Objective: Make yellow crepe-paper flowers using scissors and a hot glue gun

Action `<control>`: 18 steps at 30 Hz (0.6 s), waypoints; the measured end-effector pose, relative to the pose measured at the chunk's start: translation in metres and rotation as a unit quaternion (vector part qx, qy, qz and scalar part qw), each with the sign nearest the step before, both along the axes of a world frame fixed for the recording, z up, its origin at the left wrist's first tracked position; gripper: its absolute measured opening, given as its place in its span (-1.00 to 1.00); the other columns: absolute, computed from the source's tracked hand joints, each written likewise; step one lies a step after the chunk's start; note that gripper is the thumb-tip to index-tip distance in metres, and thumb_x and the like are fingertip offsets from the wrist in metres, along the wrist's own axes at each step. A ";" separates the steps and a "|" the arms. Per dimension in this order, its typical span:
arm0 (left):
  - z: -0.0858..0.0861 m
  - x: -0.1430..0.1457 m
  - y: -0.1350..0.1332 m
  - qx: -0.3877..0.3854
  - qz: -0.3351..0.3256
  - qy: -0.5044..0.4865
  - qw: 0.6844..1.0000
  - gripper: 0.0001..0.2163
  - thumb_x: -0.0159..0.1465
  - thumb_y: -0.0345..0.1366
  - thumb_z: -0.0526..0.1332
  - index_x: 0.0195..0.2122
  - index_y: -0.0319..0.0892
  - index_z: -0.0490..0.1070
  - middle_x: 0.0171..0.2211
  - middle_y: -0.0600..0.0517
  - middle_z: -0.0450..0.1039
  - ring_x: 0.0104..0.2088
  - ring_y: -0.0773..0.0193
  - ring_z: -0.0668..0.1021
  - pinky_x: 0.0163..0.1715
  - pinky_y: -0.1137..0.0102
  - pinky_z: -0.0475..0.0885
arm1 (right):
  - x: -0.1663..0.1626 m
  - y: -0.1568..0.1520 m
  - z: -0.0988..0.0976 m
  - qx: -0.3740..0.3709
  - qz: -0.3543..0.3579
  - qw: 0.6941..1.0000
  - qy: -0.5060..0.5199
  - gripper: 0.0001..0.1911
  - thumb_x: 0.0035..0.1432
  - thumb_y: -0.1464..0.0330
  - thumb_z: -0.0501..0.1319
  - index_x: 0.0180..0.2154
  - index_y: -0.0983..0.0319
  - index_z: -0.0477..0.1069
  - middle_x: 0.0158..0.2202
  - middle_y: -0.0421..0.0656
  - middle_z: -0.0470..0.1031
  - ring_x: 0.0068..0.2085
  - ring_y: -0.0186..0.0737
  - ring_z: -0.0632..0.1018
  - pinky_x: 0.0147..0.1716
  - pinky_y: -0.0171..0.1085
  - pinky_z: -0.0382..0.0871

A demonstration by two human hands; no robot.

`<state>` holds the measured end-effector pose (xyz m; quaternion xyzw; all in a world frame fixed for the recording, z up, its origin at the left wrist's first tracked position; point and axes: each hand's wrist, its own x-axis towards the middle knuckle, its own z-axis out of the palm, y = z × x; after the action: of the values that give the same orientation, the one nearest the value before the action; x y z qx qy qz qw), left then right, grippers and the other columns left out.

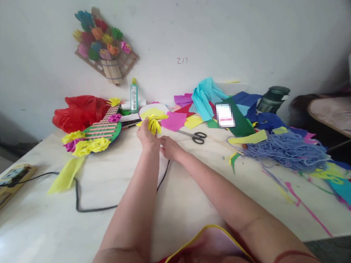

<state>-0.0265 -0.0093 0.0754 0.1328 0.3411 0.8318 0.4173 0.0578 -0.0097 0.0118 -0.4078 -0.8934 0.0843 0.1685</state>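
Note:
Near the middle of the table, my left hand (pixel 148 138) pinches a yellow crepe-paper flower (pixel 154 125) with pleated, fanned petals. My right hand (pixel 171 148) is just to the right and slightly lower, its fingers curled in toward the left wrist. What those fingers hold, if anything, is hidden. A black cable (pixel 97 210) passes behind my left forearm and reaches up to the right hand's underside. Right of the hands lie black-handled scissors (pixel 199 138). To the left is a guitar-shaped craft (pixel 101 131) with a green face, thin sticks and yellow and pink paper flowers.
A power strip (pixel 12 181) lies at the left edge, near a yellow paper strip (pixel 66 175). Red crepe paper (pixel 79 114) and a glue bottle (pixel 133 96) stand at the back. Coloured paper, blue yarn (pixel 288 151) and a dark jar (pixel 273 100) crowd the right. A flower craft (pixel 106 44) hangs above.

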 end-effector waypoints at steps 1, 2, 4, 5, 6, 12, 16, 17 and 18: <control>-0.002 0.004 0.000 -0.008 -0.011 -0.001 1.000 -0.79 0.11 -0.22 0.32 -0.48 -0.17 0.31 -0.58 0.13 0.39 -0.59 0.36 0.51 -0.45 0.44 0.48 | 0.003 0.001 0.002 0.002 -0.003 1.000 0.005 -0.60 0.27 0.46 0.06 0.11 0.26 0.42 0.04 0.03 0.48 0.06 -0.09 0.45 0.01 -0.22 0.33; -0.005 0.007 -0.001 -0.012 -0.020 -0.002 1.000 -0.79 0.11 -0.22 0.32 -0.48 -0.17 0.32 -0.58 0.12 0.39 -0.59 0.36 0.51 -0.45 0.45 0.47 | 0.008 0.002 0.005 0.006 -0.013 1.000 0.006 -0.62 0.28 0.46 0.03 0.06 0.25 0.46 0.00 0.02 0.51 0.03 -0.08 0.46 -0.01 -0.21 0.34; -0.012 0.013 0.000 -0.018 -0.035 -0.013 0.999 -0.82 0.10 -0.24 0.32 -0.48 -0.19 0.34 -0.58 0.11 0.41 -0.60 0.36 0.50 -0.46 0.44 0.46 | 0.025 0.006 0.014 0.026 -0.074 0.997 0.013 -0.61 0.30 0.47 -0.02 0.02 0.27 0.49 -0.07 0.04 0.53 -0.01 -0.06 0.49 -0.02 -0.17 0.33; -0.015 0.016 0.000 -0.022 -0.040 -0.017 0.999 -0.84 0.10 -0.26 0.31 -0.47 -0.20 0.36 -0.57 0.11 0.41 -0.61 0.36 0.50 -0.47 0.43 0.46 | 0.035 0.008 0.019 0.034 -0.117 0.992 0.014 -0.59 0.28 0.49 -0.01 0.05 0.29 0.48 -0.04 0.06 0.53 0.01 -0.04 0.48 0.00 -0.16 0.31; -0.018 0.019 0.001 -0.027 -0.045 -0.019 0.998 -0.85 0.10 -0.28 0.30 -0.47 -0.21 0.36 -0.56 0.10 0.42 -0.60 0.35 0.50 -0.47 0.42 0.46 | 0.046 0.010 0.024 0.039 -0.163 0.986 0.006 -0.59 0.25 0.52 0.01 0.05 0.32 0.48 -0.02 0.09 0.51 0.03 -0.02 0.47 0.02 -0.16 0.29; -0.036 0.039 -0.003 -0.052 -0.109 0.021 0.992 -0.87 0.05 -0.30 0.30 -0.48 -0.21 0.37 -0.59 0.06 0.43 -0.52 0.21 0.58 -0.47 0.38 0.46 | 0.089 0.019 0.030 -0.010 -0.299 0.952 -0.062 -0.61 0.19 0.51 0.10 0.03 0.31 0.50 0.06 0.12 0.46 0.10 0.06 0.44 0.02 -0.16 0.32; -0.046 0.049 -0.007 -0.048 -0.137 0.057 0.988 -0.87 0.01 -0.28 0.29 -0.51 -0.22 0.39 -0.61 0.05 0.44 -0.58 0.22 0.55 -0.50 0.35 0.46 | 0.085 0.023 0.020 -0.011 -0.261 0.961 -0.093 -0.57 0.26 0.45 0.02 0.11 0.26 0.44 0.12 0.05 0.44 0.14 0.02 0.41 0.07 -0.14 0.30; -0.047 0.050 -0.007 -0.045 -0.139 0.061 0.987 -0.87 0.01 -0.28 0.29 -0.52 -0.22 0.39 -0.61 0.05 0.44 -0.58 0.22 0.54 -0.50 0.34 0.47 | 0.084 0.024 0.019 -0.014 -0.252 0.962 -0.105 -0.55 0.26 0.44 0.01 0.13 0.26 0.42 0.14 0.04 0.43 0.15 0.02 0.40 0.09 -0.13 0.29; -0.048 0.051 -0.007 -0.043 -0.141 0.064 0.987 -0.86 0.00 -0.27 0.30 -0.52 -0.22 0.39 -0.61 0.05 0.44 -0.59 0.22 0.54 -0.49 0.33 0.47 | 0.084 0.024 0.019 -0.017 -0.246 0.962 -0.117 -0.54 0.26 0.44 0.01 0.15 0.25 0.40 0.14 0.04 0.42 0.16 0.01 0.40 0.09 -0.12 0.29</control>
<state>0.0244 -0.0161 0.0270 0.2143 0.3802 0.7388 0.5135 0.1415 0.0146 0.0306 -0.6245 -0.7777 0.0071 0.0718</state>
